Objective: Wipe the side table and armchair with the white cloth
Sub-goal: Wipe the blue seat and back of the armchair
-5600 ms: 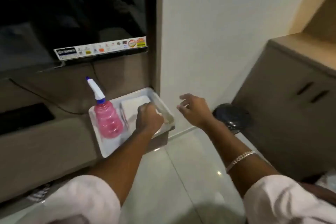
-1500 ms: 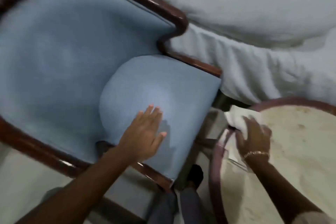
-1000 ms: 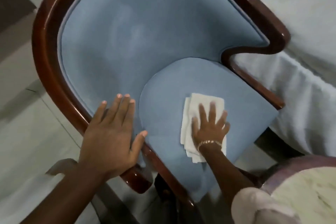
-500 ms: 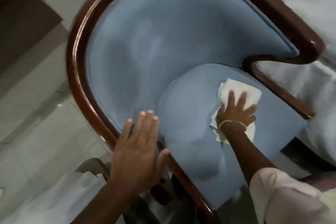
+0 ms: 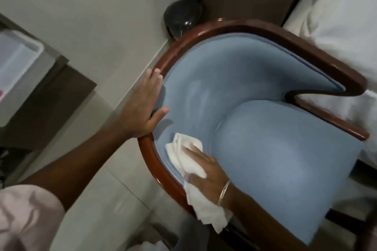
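The armchair (image 5: 255,79) has blue upholstery and a glossy dark wood frame, and it fills the middle and right of the view. My right hand (image 5: 206,171) presses the white cloth (image 5: 183,157) against the inner blue padding of the left armrest, close to the wooden rail. The cloth's tail hangs over the rail below my wrist. My left hand (image 5: 142,106) lies flat on the wooden rail of the same armrest, fingers straight, holding nothing. The side table is out of view.
A bed with white linen (image 5: 336,16) stands right of the chair. A dark round bin (image 5: 183,16) sits on the floor behind the chair, by a dark cabinet. A white tray (image 5: 16,59) rests on a low unit at far left. Pale tiled floor (image 5: 102,169) lies left of the chair.
My right hand has slid the cloth from the right of the seat cushion across to the left armrest's inner padding. My left hand has shifted up along the wooden rail. The view has swung right.
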`<state>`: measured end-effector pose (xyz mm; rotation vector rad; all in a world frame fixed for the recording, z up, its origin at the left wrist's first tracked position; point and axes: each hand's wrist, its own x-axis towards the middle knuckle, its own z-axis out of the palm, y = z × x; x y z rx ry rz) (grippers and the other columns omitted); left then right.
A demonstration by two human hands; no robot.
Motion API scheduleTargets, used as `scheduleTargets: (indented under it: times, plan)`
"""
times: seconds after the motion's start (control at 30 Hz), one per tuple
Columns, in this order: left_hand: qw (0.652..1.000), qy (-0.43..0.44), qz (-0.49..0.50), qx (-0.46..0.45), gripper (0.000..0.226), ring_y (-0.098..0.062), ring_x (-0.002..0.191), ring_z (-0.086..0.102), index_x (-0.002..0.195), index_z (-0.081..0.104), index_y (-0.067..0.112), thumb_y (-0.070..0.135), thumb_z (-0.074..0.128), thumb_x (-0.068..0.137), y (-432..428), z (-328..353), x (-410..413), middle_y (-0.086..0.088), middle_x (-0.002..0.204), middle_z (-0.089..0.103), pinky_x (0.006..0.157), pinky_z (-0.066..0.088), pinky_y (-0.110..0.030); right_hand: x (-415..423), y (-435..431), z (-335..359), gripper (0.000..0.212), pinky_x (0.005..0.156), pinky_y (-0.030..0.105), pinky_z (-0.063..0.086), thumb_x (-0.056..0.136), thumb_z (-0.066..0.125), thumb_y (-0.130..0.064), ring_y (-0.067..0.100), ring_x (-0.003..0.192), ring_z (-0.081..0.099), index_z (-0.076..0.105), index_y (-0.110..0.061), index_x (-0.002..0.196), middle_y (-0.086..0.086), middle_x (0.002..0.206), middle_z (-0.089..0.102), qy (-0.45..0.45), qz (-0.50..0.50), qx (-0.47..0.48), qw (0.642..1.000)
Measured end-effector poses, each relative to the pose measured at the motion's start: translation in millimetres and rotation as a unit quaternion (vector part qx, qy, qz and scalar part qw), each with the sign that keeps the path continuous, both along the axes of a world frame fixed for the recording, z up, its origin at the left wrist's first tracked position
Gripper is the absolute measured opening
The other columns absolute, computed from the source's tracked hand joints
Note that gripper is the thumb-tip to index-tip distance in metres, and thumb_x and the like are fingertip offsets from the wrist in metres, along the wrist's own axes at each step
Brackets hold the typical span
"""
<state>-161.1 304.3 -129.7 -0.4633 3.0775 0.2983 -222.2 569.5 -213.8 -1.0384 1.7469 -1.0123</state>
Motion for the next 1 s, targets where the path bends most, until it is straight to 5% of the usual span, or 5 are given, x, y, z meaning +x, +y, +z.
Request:
scheduleTargets:
  times: [0.2, 0.47, 0.67, 0.8, 1.0]
  plan:
    - [0.989, 0.034, -0.075, 0.12, 0.076, -0.031, 0.158, 0.005, 0.156, 0.012, -0.004, 0.043, 0.031, 0.1, -38.8, 7.9, -62.8, -0.018, 0.168, 0.012, 0.128, 0.013, -0.049, -14.3, -139.7, 9.7, 0.056, 0.119, 0.054, 0.022, 0.098, 0.038, -0.048, 0.032, 0.151, 0.014, 0.03, -0.035, 0.152, 0.007, 0.167, 0.015, 0.211, -0.234, -0.072, 0.946]
    - [0.985, 0.053, -0.088, 0.137, 0.074, -0.029, 0.158, 0.007, 0.156, 0.009, -0.005, 0.036, 0.03, 0.098, -39.8, 5.1, -65.8, -0.019, 0.169, 0.011, 0.128, 0.015, -0.05, -134.4, -222.3, 9.5, 0.055, 0.108, 0.056, 0.035, 0.096, 0.04, -0.052, 0.037, 0.146, 0.023, 0.037, -0.037, 0.148, 0.003, 0.166, 0.016, 0.138, -0.567, -0.001, 0.812]
    - [0.987, 0.049, -0.109, 0.105, 0.081, -0.031, 0.158, 0.008, 0.155, 0.013, -0.007, 0.054, 0.018, 0.101, -37.2, 7.1, -68.0, -0.02, 0.168, 0.012, 0.128, 0.014, -0.049, 4.0, -143.4, 11.3, 0.066, 0.114, 0.057, 0.033, 0.095, 0.045, -0.044, 0.034, 0.15, 0.023, 0.013, -0.046, 0.153, -0.003, 0.168, 0.004, 0.215, -0.269, -0.025, 0.939]
    - [0.991, 0.039, -0.087, 0.097, 0.085, -0.027, 0.159, 0.006, 0.156, 0.012, -0.003, 0.06, 0.014, 0.099, -36.6, 2.3, -68.8, -0.016, 0.169, 0.01, 0.129, 0.012, -0.047, 41.8, -111.7, -0.1, 0.064, 0.107, 0.052, 0.041, 0.089, 0.042, -0.054, 0.032, 0.14, 0.041, 0.013, -0.06, 0.146, -0.014, 0.166, 0.01, 0.179, -0.29, -0.009, 0.94]
    - [0.989, 0.044, -0.112, 0.083, 0.083, -0.028, 0.159, 0.006, 0.157, 0.011, -0.002, 0.057, 0.019, 0.101, -45.0, -1.8, -64.5, -0.016, 0.17, 0.01, 0.129, 0.007, -0.036, -105.2, -205.4, -30.5, 0.054, 0.113, 0.046, 0.032, 0.093, 0.052, -0.033, 0.031, 0.145, 0.036, 0.045, -0.025, 0.145, 0.011, 0.159, 0.036, 0.076, -0.628, -0.062, 0.772]
